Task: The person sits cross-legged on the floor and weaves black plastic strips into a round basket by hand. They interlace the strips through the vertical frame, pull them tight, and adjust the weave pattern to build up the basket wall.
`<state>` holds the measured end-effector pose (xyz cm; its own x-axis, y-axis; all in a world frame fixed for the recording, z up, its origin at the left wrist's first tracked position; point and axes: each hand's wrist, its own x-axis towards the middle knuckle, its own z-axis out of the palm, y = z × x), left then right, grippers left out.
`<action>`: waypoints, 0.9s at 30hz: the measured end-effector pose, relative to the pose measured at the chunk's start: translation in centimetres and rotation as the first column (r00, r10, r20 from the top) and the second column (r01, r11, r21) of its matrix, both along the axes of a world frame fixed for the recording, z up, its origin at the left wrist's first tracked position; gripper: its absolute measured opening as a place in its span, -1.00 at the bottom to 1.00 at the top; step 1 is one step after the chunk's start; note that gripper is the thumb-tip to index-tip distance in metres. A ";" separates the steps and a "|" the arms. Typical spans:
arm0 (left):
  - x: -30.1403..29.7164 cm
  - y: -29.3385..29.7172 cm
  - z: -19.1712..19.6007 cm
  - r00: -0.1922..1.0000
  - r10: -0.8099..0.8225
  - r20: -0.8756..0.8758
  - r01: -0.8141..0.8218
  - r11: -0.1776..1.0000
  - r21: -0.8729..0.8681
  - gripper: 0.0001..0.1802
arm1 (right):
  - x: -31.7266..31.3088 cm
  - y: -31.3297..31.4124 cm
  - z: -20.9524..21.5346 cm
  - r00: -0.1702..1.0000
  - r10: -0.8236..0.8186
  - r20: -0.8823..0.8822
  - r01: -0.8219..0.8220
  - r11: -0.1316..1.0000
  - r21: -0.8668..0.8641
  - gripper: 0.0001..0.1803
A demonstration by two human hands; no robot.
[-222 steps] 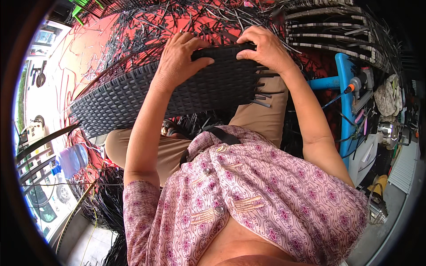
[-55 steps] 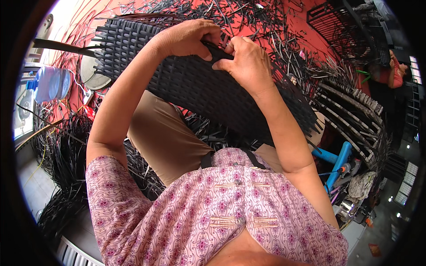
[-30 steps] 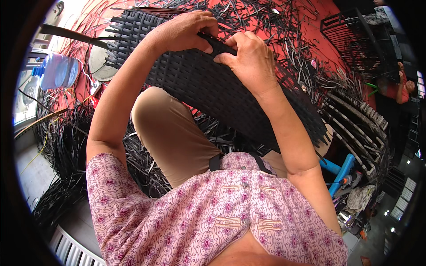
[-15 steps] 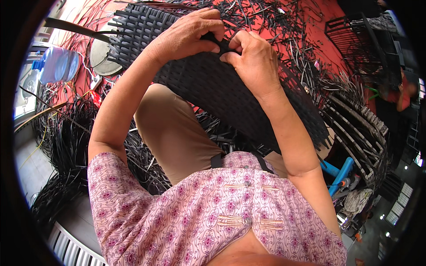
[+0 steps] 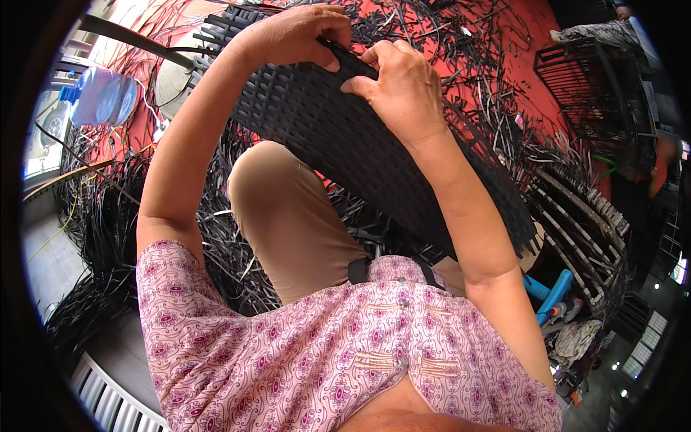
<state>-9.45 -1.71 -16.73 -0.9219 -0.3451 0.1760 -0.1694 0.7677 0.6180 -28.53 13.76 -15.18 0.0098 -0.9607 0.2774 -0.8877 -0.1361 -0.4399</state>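
Note:
A long black woven panel [image 5: 317, 122] of flat plastic strips lies slanted across my lap, with loose strip ends sticking out at its far left and right ends. My left hand [image 5: 302, 37] curls over the panel's far edge, thumb on the near face and fingers bent behind. Just right of it, my right hand [image 5: 404, 86] pinches the same edge between thumb and bent fingers. A small gap separates the two thumbs. The fingertips behind the edge are partly hidden, so I cannot see whether a single strip is between them.
Black strips [image 5: 108, 216] lie in a big tangled heap at the left, and cuttings litter the red floor [image 5: 504, 50]. A blue water bottle [image 5: 108, 96] is at far left. Rightward are a bundle of slatted pieces [image 5: 576, 230], a blue tube [image 5: 554, 297] and a black metal frame [image 5: 586, 93].
Both hands have shifted a little left along the far edge, and the left hand has risen slightly. The thumbs are farther apart. The panel's left end is now more covered by my left forearm.

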 end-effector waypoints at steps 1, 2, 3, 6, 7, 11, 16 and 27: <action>-0.2 -0.1 -0.1 1.000 -0.002 0.007 0.002 0.999 0.044 -0.61 | 0.1 -0.2 -0.1 1.000 -0.004 0.003 0.004 1.000 0.005 -0.55; -0.2 -0.3 -0.1 1.000 -0.016 0.018 0.016 0.999 0.040 -0.61 | 0.1 -0.5 -0.1 1.000 -0.009 0.007 0.009 1.000 0.011 -0.55; -0.3 -0.5 -0.1 0.999 -0.030 0.030 0.029 0.999 0.035 -0.62 | 0.1 -0.7 -0.2 1.000 -0.013 0.011 0.013 1.000 0.017 -0.54; -0.5 -0.9 -0.3 0.999 -0.041 0.025 0.038 0.994 0.104 -0.63 | 0.0 -1.4 -0.4 0.998 -0.047 0.031 0.044 0.993 0.109 -0.45; -0.7 -0.7 -0.2 0.999 -0.042 0.019 0.039 0.989 0.140 -0.63 | 0.0 -1.5 -0.1 0.996 -0.066 0.055 0.057 0.985 0.162 -0.45; -1.2 -0.4 0.3 0.998 -0.026 0.062 0.014 0.982 0.188 -0.63 | -0.3 -2.3 0.3 0.983 -0.124 0.136 0.081 0.955 0.286 -0.47; -1.4 -1.5 -0.2 0.991 -0.083 0.109 0.061 0.979 0.194 -0.63 | -0.1 -2.3 0.1 0.980 -0.111 0.167 0.062 0.959 0.278 -0.50; 1.0 1.3 0.7 0.994 0.050 -0.101 -0.036 0.990 0.138 -0.56 | 1.5 -1.6 0.7 0.998 0.003 0.058 -0.007 0.997 0.071 -0.53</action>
<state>-8.42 -0.41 -16.00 -0.8847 -0.4114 0.2190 -0.1299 0.6690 0.7319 -27.05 12.16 -14.43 0.0007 -0.9781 0.2082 -0.8599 -0.1069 -0.4991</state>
